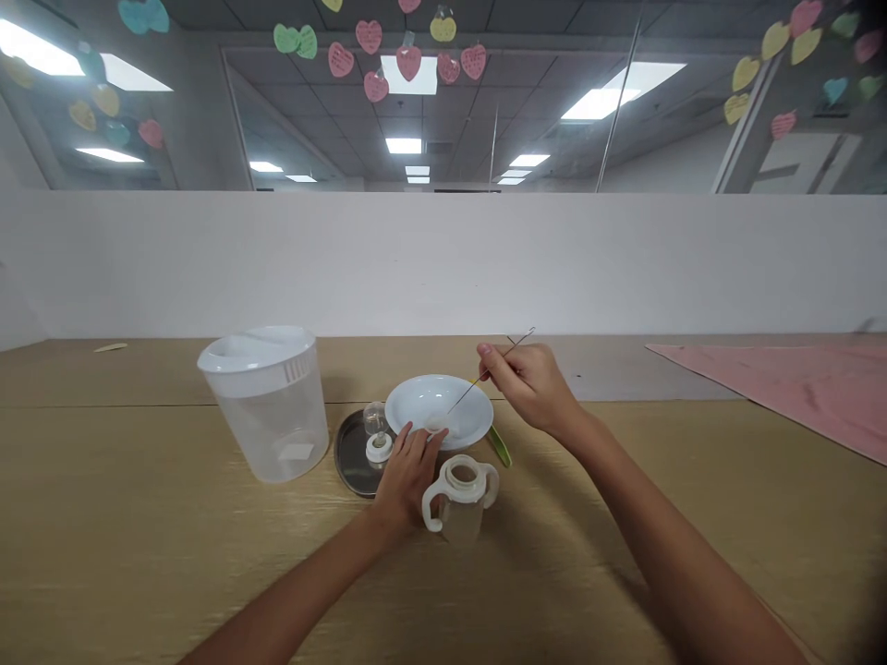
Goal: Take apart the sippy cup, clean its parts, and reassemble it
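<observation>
A thin wire tool [473, 387] is pinched in my right hand [523, 377], its lower end pointing down into the white bowl [408, 399]. My left hand [407, 473] reaches to the bowl's near edge, its fingertips around a small pale translucent piece [436, 425] inside the rim. Just right of that hand stands an open clear bottle [463, 519] with a white two-handled collar [464, 476]. On a dark round tray [355, 464] left of the bowl are a clear cap [375, 419] and a white ring [379, 448].
A large translucent bucket [273, 420] with a white rim stands left of the tray. A green-handled item [500, 447] lies beside the bowl's right edge. Pink cloth [796, 383] covers the far right. A white wall and window rise behind the table.
</observation>
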Demonstrator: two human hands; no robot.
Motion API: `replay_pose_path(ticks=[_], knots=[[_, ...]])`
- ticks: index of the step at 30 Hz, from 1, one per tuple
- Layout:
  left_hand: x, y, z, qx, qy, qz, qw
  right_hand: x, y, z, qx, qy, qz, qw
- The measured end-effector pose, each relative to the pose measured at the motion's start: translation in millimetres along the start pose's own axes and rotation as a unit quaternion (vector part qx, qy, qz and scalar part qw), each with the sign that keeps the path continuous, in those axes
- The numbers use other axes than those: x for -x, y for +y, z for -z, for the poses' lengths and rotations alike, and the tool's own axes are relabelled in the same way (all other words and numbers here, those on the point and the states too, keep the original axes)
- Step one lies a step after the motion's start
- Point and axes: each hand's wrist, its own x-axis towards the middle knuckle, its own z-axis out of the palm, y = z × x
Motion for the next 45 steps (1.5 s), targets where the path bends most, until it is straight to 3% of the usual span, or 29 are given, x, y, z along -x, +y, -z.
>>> replay_pose_path(ticks=[4, 7, 16, 22, 28, 37, 45], knots=[[0, 0, 3.6, 0.025, 0.005, -0.008, 1.000, 0, -3, -5, 0.015, -0.075, 0.013, 0.997], [0, 0, 4.1, 0.021, 0.003, -0.010, 1.000, 1, -1, -11, 0.034, -0.096, 0.014, 0.995], [2, 1, 4.5, 0.034, 0.020, -0.017, 0.999, -1, 6, -12, 0.056, -0.066, 0.006, 0.996], [-12, -3, 23.9, 0.000, 0.065, 0.092, 0.994, -2, 7, -9, 0.064, -0.062, 0.007, 0.996], [-25, -10, 25.4, -0.026, -0.025, 0.114, 0.993, -1, 7, -10, 0.067, -0.067, 0.007, 0.995], [-32, -5, 33.1, 0.000, -0.078, 0.163, 0.984, -1, 8, -12, 0.073, -0.084, 0.008, 0.994], [-33, -5, 30.0, 0.076, -0.021, 0.200, 0.977, -2, 6, -8, 0.080, -0.093, -0.008, 0.992]])
